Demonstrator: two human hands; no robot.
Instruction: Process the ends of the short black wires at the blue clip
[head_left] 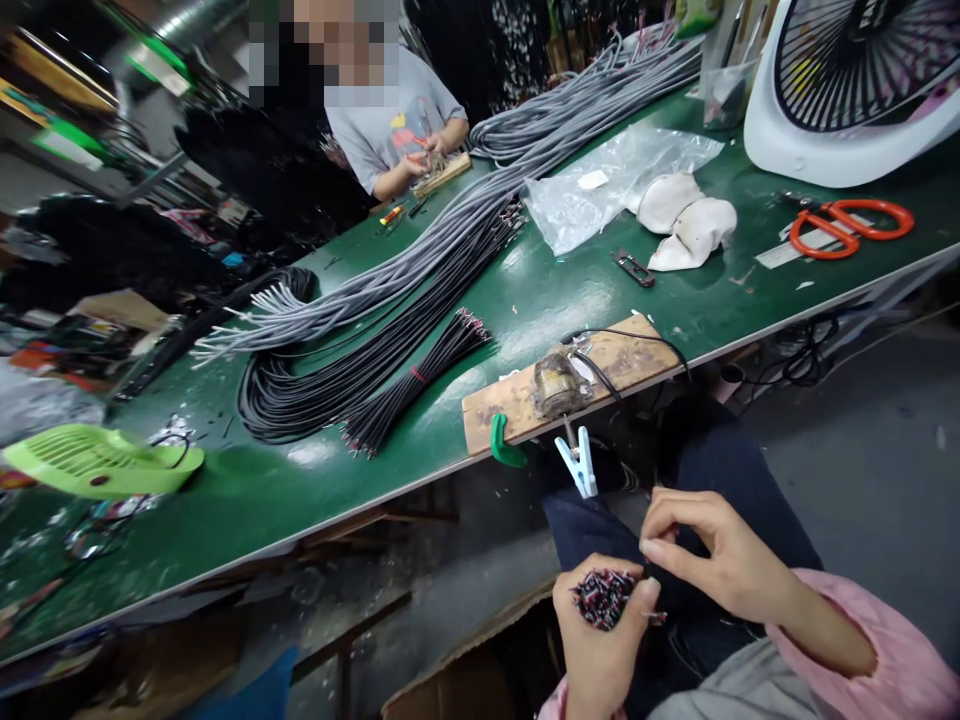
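Observation:
My left hand (600, 640) sits low over my lap, its fingers curled around a bundle of thin black wires (604, 597) whose red-tipped ends point up. My right hand (712, 550) hovers just right of the bundle, fingertips pinched together against the wire ends. Above both hands a wooden board (637, 360) lies at the green table's near edge (315, 500), carrying a worn metal fixture (555, 385). A green clamp (506, 445) and a light blue clothespin (577, 465) hang from the board's front.
Long bundles of grey cables (480, 200) and black cables (360, 370) lie across the table. Orange scissors (847, 225), white cloth gloves (690, 225), a clear plastic bag (600, 185), a white fan (855, 90) and a green fan grille (97, 460) lie around. Another person works at the far side. A cardboard box (465, 670) stands below.

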